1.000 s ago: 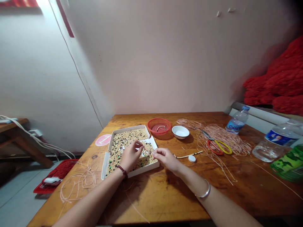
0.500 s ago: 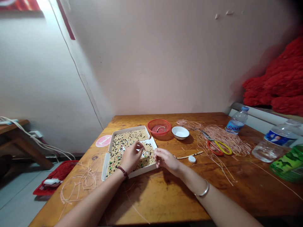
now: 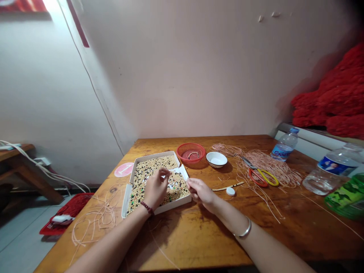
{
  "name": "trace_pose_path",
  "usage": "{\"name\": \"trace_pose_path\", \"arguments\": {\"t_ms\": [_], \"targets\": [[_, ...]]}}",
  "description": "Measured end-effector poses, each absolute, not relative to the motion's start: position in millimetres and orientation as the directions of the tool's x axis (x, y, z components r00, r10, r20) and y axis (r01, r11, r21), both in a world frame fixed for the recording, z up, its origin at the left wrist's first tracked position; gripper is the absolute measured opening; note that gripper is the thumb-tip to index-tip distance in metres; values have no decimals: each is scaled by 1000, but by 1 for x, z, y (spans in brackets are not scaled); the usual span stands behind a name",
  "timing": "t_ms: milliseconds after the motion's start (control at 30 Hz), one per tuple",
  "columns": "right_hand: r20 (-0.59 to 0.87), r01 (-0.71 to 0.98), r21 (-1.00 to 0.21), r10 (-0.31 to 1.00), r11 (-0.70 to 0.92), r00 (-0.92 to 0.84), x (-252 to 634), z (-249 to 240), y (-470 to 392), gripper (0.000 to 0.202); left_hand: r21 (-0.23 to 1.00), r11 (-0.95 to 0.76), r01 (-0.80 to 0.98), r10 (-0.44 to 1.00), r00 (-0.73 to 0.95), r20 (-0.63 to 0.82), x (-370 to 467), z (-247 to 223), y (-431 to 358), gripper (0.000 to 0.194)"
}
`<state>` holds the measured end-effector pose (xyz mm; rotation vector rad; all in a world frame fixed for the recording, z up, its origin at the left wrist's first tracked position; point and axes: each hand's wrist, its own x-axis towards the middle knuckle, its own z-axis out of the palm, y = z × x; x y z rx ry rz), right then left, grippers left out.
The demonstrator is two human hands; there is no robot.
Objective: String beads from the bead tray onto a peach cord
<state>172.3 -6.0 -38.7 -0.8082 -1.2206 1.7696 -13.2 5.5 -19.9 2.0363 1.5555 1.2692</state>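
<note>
A shallow white box [image 3: 174,208] holds many small beads [image 3: 155,163], mostly tan, with black, white and a few green ones. Over its middle, my left hand [image 3: 156,189] has thumb and forefinger closed in a pinch; what is between them is too small to make out. My right hand [image 3: 200,191] is closed at the box's right edge, fingertips pressed together, and what it grips cannot be made out. From behind that hand a string of tan beads [image 3: 227,187] runs right along the table, next to a white bottle cap [image 3: 230,191].
Behind the box stand a red plastic basket [image 3: 190,153] with a beaded strand inside and a white bowl [image 3: 216,159]. Right of them, scissors [image 3: 260,172] lie on a heap of pink cords [image 3: 273,163]. Bottles [image 3: 284,146] line the right side. Loose cords [image 3: 95,220] lie at left.
My left hand has shifted slightly left and up over the beads. My right hand has moved a little to the right, its fingers still closed.
</note>
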Motion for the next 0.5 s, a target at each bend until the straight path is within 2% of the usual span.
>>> {"name": "trace_pose_path", "arguments": {"t_ms": [133, 267, 367, 500], "targets": [[-17, -230, -963, 887, -138, -461, 170, -45, -4, 44, 694, -469, 546, 824, -14, 567, -11, -15, 2, 13], [-123, -144, -965, 860, -221, -496, 171, -39, -9, 53, 615, -586, 527, 734, 23, 679, -8, -13, -3, 9], [-168, -131, -952, 832, -276, -529, 174, -32, -13, 60, 528, -648, 549, 682, 112, 722, -7, -15, -8, 9], [-139, -221, -925, 815, -311, -563, 176, -30, -14, 55, 368, -710, 600, 635, 321, 702, -8, -18, -12, 13]]}}
